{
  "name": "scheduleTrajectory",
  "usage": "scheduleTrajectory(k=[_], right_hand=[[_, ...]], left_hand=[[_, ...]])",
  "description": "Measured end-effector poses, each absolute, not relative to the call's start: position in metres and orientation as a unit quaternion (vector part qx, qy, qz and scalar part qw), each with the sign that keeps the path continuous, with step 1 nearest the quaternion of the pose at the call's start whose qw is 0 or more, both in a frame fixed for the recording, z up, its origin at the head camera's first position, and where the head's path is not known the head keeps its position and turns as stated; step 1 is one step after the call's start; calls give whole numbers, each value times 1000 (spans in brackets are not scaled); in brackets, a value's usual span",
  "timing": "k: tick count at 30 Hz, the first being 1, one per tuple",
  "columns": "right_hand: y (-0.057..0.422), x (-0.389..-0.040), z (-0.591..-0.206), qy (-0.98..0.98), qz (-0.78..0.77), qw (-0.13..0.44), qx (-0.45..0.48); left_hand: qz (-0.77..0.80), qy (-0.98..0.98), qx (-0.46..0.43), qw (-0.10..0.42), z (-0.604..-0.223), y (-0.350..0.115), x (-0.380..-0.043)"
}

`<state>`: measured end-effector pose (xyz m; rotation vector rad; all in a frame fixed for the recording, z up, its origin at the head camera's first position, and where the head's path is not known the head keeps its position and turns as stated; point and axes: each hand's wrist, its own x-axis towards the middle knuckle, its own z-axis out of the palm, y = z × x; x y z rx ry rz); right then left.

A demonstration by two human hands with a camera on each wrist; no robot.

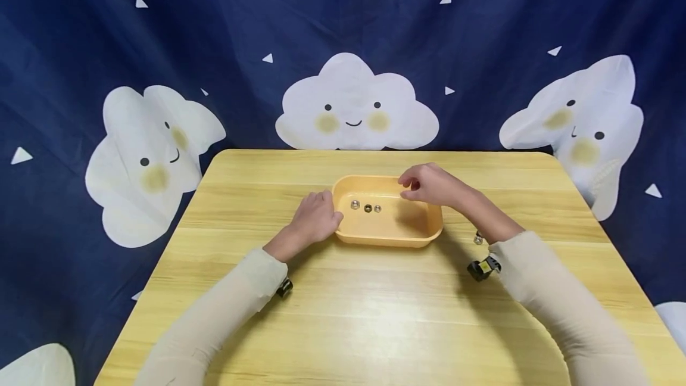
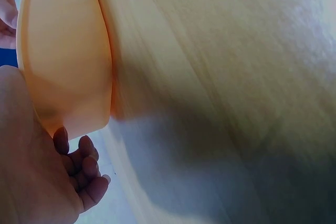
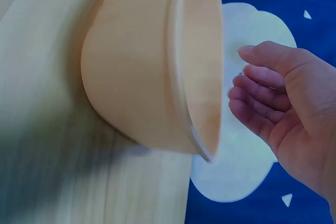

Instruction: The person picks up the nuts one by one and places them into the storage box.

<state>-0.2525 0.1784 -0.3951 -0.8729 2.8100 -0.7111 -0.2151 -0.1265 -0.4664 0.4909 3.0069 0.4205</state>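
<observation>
A shallow yellow-orange plastic tray (image 1: 386, 237) sits on the wooden table. Inside it, toward the left, lie three small metal nuts: a silver one (image 1: 355, 204), a darker brassy one (image 1: 368, 208) and a smaller silver one (image 1: 377, 208). My left hand (image 1: 316, 216) grips the tray's left end, its thumb at the near corner. Over the right part of the tray hovers my right hand (image 1: 431, 184), fingers loosely bent and thumb apart from them. In the right wrist view that hand (image 3: 294, 103) is beside the rim, and no held thing can be made out.
Some shiny metal hardware (image 1: 478, 238) lies on the table just beside my right forearm, partly hidden. Cameras are strapped at both wrists, the right one (image 1: 484, 268) above the tabletop. A dark blue curtain (image 1: 241, 28) with clouds hangs behind the table's far edge.
</observation>
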Motion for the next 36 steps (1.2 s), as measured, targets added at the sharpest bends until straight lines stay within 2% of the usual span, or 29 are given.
scheduleTrajectory(k=[24,36], right_hand=[[221,-235,-391,929,-249,29,-271],[239,-227,-394,931,-246,14,-270]], left_hand=[[155,974,163,18,-467,-126,-217],[142,977,159,30,-468,-126,-215]])
